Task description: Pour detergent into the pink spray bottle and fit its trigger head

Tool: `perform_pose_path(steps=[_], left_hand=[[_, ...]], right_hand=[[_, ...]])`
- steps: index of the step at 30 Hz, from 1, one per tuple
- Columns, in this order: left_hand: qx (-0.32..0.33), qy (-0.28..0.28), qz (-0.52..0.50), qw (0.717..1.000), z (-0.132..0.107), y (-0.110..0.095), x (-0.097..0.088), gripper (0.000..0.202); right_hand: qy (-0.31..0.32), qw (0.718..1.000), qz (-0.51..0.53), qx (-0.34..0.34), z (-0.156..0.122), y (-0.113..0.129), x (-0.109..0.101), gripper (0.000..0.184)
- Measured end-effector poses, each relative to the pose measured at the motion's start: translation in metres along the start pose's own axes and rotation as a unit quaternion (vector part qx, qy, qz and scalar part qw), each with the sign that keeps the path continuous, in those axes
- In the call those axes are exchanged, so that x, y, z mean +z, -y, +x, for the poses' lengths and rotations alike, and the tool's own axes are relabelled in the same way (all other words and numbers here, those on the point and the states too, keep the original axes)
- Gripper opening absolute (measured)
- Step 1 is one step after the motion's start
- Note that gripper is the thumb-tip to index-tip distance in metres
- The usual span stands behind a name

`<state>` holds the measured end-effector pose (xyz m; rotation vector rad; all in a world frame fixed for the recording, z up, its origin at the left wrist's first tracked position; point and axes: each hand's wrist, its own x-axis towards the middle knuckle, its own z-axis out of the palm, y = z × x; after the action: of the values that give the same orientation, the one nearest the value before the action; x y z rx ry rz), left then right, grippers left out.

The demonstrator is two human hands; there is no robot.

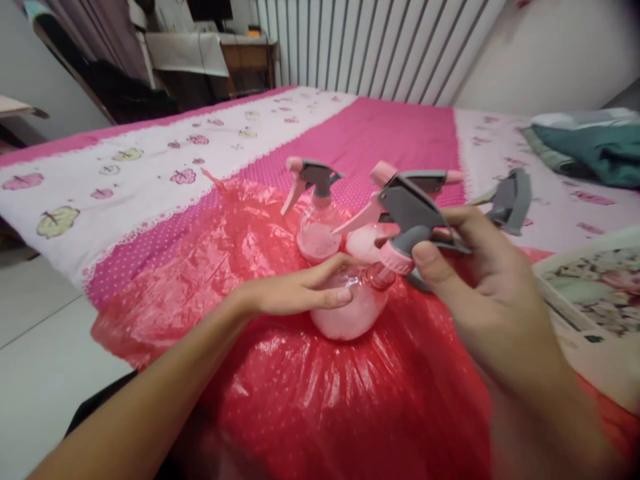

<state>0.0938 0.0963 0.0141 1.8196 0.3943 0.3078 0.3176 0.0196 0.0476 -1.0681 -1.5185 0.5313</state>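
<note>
A clear round spray bottle with whitish contents stands tilted to the right on a red plastic sheet. My left hand is closed round its left side, thumb in front. At its mouth, my right hand grips a grey and pink trigger spray head by the back. The pink collar sits slanted at the neck; whether it is threaded on I cannot tell. Just behind stands a similar spray bottle with its head on. Another bottle is partly hidden behind the spray head.
The sheet lies on a bed with a pink and white patterned cover. Another grey sprayer part shows beyond my right hand. A floral-topped box lies at right, folded clothes behind it. A desk stands at the back.
</note>
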Motion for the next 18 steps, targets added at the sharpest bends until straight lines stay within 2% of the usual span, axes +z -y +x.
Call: perform_pose_path(steps=[4, 6, 8, 13, 18], left_hand=[[0.002, 0.009, 0.005, 1.0, -0.003, -0.006, -0.003, 0.077], [-0.017, -0.01, 0.01, 1.0, -0.004, -0.012, -0.003, 0.07], [-0.022, -0.012, 0.012, 1.0, -0.006, -0.019, -0.002, 0.072], [-0.068, -0.069, 0.043, 0.994, -0.012, -0.03, -0.002, 0.072], [-0.073, -0.159, 0.018, 0.984, -0.018, -0.021, 0.002, 0.082]], right_hand=[[-0.002, 1.0, -0.01, -0.017, 0.004, 0.006, 0.005, 0.01], [0.013, 1.0, 0.002, -0.001, 0.005, 0.009, 0.007, 0.008], [0.03, 0.999, 0.016, 0.019, 0.006, 0.011, 0.007, 0.007], [0.037, 0.998, 0.05, 0.029, 0.007, 0.009, 0.007, 0.012], [0.037, 0.998, 0.031, 0.03, 0.008, 0.006, 0.008, 0.02]])
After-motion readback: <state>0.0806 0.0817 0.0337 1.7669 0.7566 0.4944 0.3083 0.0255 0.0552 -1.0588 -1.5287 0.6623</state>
